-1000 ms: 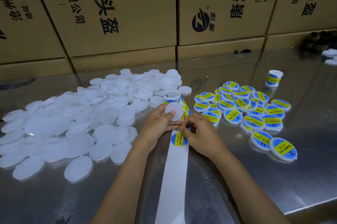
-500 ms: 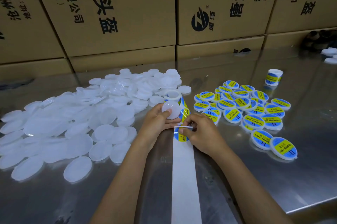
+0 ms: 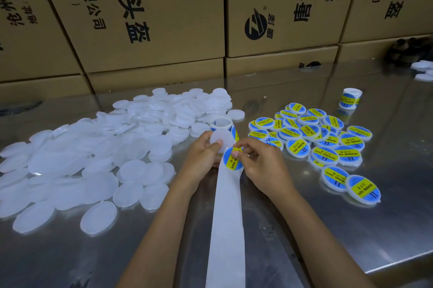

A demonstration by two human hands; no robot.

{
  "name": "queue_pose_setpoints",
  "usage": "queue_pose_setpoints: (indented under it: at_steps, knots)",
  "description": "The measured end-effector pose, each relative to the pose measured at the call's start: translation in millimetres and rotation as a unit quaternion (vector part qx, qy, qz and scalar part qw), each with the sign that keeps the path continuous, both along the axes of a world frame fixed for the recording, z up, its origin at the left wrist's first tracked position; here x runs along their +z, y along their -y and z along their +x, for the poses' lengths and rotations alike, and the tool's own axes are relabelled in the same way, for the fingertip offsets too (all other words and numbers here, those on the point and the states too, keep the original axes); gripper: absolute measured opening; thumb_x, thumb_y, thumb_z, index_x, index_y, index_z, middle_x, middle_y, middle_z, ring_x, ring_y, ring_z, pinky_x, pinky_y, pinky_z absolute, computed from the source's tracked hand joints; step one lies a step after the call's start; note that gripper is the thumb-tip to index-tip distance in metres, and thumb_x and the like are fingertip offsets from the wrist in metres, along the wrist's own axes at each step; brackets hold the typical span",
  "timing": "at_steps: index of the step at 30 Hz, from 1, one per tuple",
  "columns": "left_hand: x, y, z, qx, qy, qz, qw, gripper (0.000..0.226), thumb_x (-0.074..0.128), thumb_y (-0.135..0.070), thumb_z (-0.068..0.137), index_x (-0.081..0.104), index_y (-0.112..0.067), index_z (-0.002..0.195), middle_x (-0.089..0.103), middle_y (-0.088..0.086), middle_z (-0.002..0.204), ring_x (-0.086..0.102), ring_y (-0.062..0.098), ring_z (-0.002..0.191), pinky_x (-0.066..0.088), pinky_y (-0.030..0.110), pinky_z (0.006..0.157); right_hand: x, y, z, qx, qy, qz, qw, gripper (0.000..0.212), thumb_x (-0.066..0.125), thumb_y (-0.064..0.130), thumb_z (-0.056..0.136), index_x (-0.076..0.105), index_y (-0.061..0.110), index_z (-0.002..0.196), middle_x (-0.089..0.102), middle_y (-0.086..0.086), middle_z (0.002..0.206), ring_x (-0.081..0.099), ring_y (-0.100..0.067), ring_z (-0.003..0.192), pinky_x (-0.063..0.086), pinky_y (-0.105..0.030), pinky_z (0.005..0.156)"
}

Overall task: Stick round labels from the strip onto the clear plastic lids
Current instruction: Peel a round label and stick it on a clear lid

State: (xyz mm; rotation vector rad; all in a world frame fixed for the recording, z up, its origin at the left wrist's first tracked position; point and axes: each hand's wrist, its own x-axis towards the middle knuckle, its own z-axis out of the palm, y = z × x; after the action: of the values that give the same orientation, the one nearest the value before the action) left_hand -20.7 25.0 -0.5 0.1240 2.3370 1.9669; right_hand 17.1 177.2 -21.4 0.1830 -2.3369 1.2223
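Observation:
My left hand (image 3: 203,151) holds a clear plastic lid (image 3: 221,138) upright between thumb and fingers. My right hand (image 3: 262,163) pinches a round blue and yellow label (image 3: 230,160) by its top edge, just below and to the right of that lid. The label hangs over the white backing strip (image 3: 226,217), which runs toward me down the steel table (image 3: 351,229). A label roll (image 3: 222,123) stands just behind my hands. Several unlabelled lids (image 3: 98,161) lie heaped on the left. Several labelled lids (image 3: 325,142) lie on the right.
A second label roll (image 3: 349,98) stands at the back right. Cardboard boxes (image 3: 150,18) form a wall along the table's far edge. A few white lids (image 3: 423,69) and a dark object (image 3: 407,49) lie at the far right. The table's front right edge (image 3: 403,266) is near.
The label has come off the backing strip and now hangs from my right fingers, lifted toward the lid. The left hand keeps the lid in about the same place.

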Motion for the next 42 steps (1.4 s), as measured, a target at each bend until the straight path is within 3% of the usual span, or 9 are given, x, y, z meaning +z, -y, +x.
queue_pose_setpoints:
  at_steps: [5, 8, 13, 15, 17, 22, 26, 29, 42]
  knots:
    - [-3.3, 1.2, -3.4, 0.000, -0.014, -0.008, 1.000, 0.016, 0.051, -0.017, 0.104, 0.062, -0.029, 0.106, 0.072, -0.016, 0.089, 0.070, -0.004, 0.070, 0.053, 0.013, 0.056, 4.0, 1.9, 2.5, -0.010, -0.031, 0.022, 0.999, 0.015, 0.071, 0.025, 0.087, 0.058, 0.029, 0.082, 0.062, 0.015, 0.079, 0.058, -0.009, 0.082, 0.050, -0.035, 0.070]
    - [-3.9, 2.7, -3.1, -0.013, -0.014, -0.026, 0.999, 0.022, 0.050, -0.016, 0.104, 0.058, -0.035, 0.095, 0.069, -0.028, 0.071, 0.065, -0.011, 0.061, 0.044, 0.006, 0.048, 12.4, 3.5, 5.1, 0.009, -0.032, -0.079, 0.996, 0.017, 0.074, 0.016, 0.086, 0.061, 0.024, 0.078, 0.064, 0.013, 0.081, 0.059, -0.013, 0.082, 0.044, -0.022, 0.072]
    - [-4.1, 4.8, -5.5, -0.021, -0.018, -0.034, 0.999, 0.015, 0.051, -0.018, 0.104, 0.062, -0.024, 0.112, 0.071, -0.011, 0.102, 0.068, -0.007, 0.077, 0.049, 0.007, 0.062, 26.9, 1.6, 12.4, 0.109, 0.050, -0.354, 0.927, 0.012, 0.070, 0.008, 0.089, 0.062, 0.013, 0.082, 0.069, 0.003, 0.077, 0.063, -0.009, 0.072, 0.049, -0.016, 0.064]
    - [-2.1, 3.8, -3.7, -0.031, -0.004, -0.028, 0.999, 0.017, 0.048, -0.016, 0.105, 0.059, -0.019, 0.117, 0.073, 0.000, 0.110, 0.074, 0.011, 0.088, 0.055, 0.016, 0.072, 29.6, -0.4, 14.2, 0.143, 0.074, -0.414, 0.896, 0.011, 0.067, 0.008, 0.090, 0.061, 0.014, 0.083, 0.069, 0.002, 0.077, 0.063, -0.009, 0.069, 0.048, -0.018, 0.063]
    - [-0.5, 2.3, -2.5, -0.035, 0.017, -0.008, 0.999, 0.021, 0.044, -0.013, 0.106, 0.057, -0.014, 0.123, 0.074, 0.008, 0.112, 0.077, 0.027, 0.084, 0.054, 0.020, 0.060, 31.0, -2.3, 14.3, 0.163, 0.091, -0.445, 0.876, 0.010, 0.066, 0.008, 0.089, 0.060, 0.015, 0.085, 0.069, 0.001, 0.079, 0.063, -0.011, 0.072, 0.049, -0.021, 0.067]
    - [7.0, 4.7, -1.8, 0.027, 0.057, 0.061, 0.996, 0.030, 0.045, -0.014, 0.102, 0.061, -0.008, 0.127, 0.071, 0.020, 0.111, 0.071, 0.028, 0.082, 0.039, 0.026, 0.054, 28.0, -0.9, 11.2, 0.127, 0.104, -0.428, 0.889, 0.018, 0.072, 0.005, 0.085, 0.061, 0.019, 0.084, 0.072, -0.001, 0.083, 0.065, -0.016, 0.079, 0.047, -0.026, 0.072]
    - [12.7, 2.8, 0.2, 0.035, 0.055, 0.119, 0.991, 0.022, 0.048, -0.009, 0.100, 0.069, -0.010, 0.106, 0.068, 0.024, 0.116, 0.067, 0.027, 0.086, 0.056, 0.039, 0.075, 26.2, 1.0, 9.3, 0.101, 0.084, -0.411, 0.902, 0.022, 0.075, 0.001, 0.082, 0.060, 0.016, 0.085, 0.071, -0.002, 0.081, 0.066, -0.018, 0.076, 0.052, -0.021, 0.069]
    - [15.6, -2.9, 6.3, -0.008, 0.025, 0.144, 0.989, 0.033, 0.045, -0.001, 0.099, 0.072, -0.018, 0.108, 0.071, 0.017, 0.107, 0.072, 0.025, 0.071, 0.060, 0.030, 0.067, 26.7, 2.9, 7.2, 0.082, 0.050, -0.397, 0.913, 0.022, 0.075, -0.001, 0.081, 0.059, 0.013, 0.088, 0.070, -0.004, 0.083, 0.066, -0.014, 0.076, 0.054, -0.021, 0.070]
    - [23.8, -14.4, 20.8, -0.111, 0.086, 0.287, 0.948, 0.036, 0.040, -0.015, 0.103, 0.067, -0.016, 0.127, 0.072, 0.014, 0.121, 0.070, 0.026, 0.110, 0.061, 0.035, 0.087, 21.6, 8.1, 0.4, 0.042, -0.033, -0.324, 0.945, 0.031, 0.076, -0.005, 0.079, 0.057, 0.018, 0.086, 0.066, 0.016, 0.071, 0.063, -0.004, 0.068, 0.051, -0.014, 0.061]
